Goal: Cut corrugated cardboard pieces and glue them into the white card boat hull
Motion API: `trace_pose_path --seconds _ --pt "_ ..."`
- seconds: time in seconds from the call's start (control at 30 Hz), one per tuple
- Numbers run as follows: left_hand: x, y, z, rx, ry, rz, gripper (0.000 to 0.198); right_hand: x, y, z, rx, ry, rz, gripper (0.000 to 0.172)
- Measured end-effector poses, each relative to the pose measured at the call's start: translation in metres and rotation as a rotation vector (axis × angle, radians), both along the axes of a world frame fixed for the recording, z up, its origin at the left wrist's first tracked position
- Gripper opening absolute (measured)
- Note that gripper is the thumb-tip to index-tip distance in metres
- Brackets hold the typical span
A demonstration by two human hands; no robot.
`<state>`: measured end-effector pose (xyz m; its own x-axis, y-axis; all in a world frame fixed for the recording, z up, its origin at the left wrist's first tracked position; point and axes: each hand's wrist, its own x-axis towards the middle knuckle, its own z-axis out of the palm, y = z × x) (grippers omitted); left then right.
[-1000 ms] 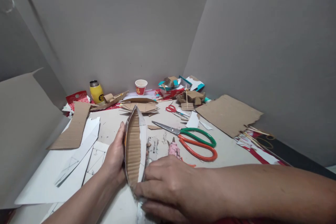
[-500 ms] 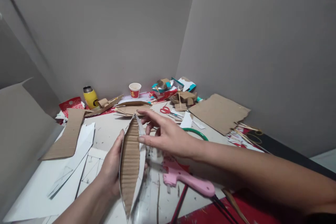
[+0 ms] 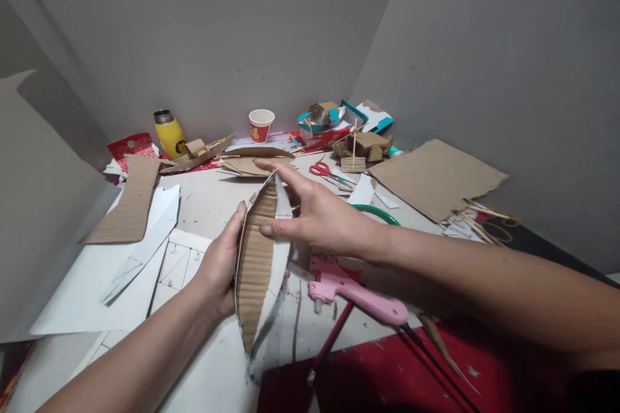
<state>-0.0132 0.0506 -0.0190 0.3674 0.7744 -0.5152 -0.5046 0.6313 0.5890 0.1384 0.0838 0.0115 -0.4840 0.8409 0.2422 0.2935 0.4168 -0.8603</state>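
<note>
A cardboard boat hull [image 3: 256,258], pointed at both ends, with a corrugated brown floor and white-faced raised sides, is held above the table in the middle of the view. My left hand [image 3: 223,264] wraps round its left side from below, with fingertips showing past the right edge. At the upper right part of the hull is my right hand [image 3: 314,210]: its thumb lies over the inside and its index finger stretches beyond the far tip. The other right fingers are partly hidden behind the white side. A pink hot glue gun [image 3: 358,293] lies just right of the hull.
Behind stand a yellow bottle [image 3: 169,135], a paper cup [image 3: 261,126] and several cardboard models. Red-handled scissors [image 3: 322,170] lie beyond my right hand. A cardboard sheet [image 3: 436,177] is at the right; a cardboard strip [image 3: 128,206] and drawn paper [image 3: 179,264] are at the left.
The view has tilted downward, so the table's things sit higher in view. The hull has turned slightly, showing more of its right side, and my right thumb has moved further over its inside.
</note>
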Motion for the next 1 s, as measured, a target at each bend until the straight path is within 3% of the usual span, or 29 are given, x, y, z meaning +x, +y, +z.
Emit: trace_pose_path --seconds 0.1,0.2,0.3,0.4,0.47,0.67,1.0 --pt "-0.001 0.001 -0.002 0.073 -0.013 0.021 0.044 0.003 0.006 0.001 -0.024 0.071 -0.034 0.078" --pt "-0.005 0.004 -0.004 0.235 0.029 0.057 0.047 0.012 0.016 0.005 0.048 0.169 -0.140 0.061" --pt "-0.009 0.008 -0.008 0.379 0.169 0.080 0.047 0.025 0.026 0.010 0.113 0.225 -0.257 0.044" --pt "-0.011 0.011 -0.014 0.461 0.333 0.043 0.050 0.037 0.029 0.013 0.142 0.291 -0.341 0.040" --pt "-0.011 0.011 -0.018 0.496 0.435 0.033 0.053 0.041 0.027 0.013 0.133 0.341 -0.350 0.040" --pt "-0.006 0.008 -0.016 0.591 0.560 -0.048 0.035 0.041 0.010 0.015 0.151 0.351 -0.320 0.042" --pt "-0.001 -0.002 -0.009 0.727 0.676 0.018 0.026 0.037 -0.010 0.022 0.147 0.372 -0.278 0.036"
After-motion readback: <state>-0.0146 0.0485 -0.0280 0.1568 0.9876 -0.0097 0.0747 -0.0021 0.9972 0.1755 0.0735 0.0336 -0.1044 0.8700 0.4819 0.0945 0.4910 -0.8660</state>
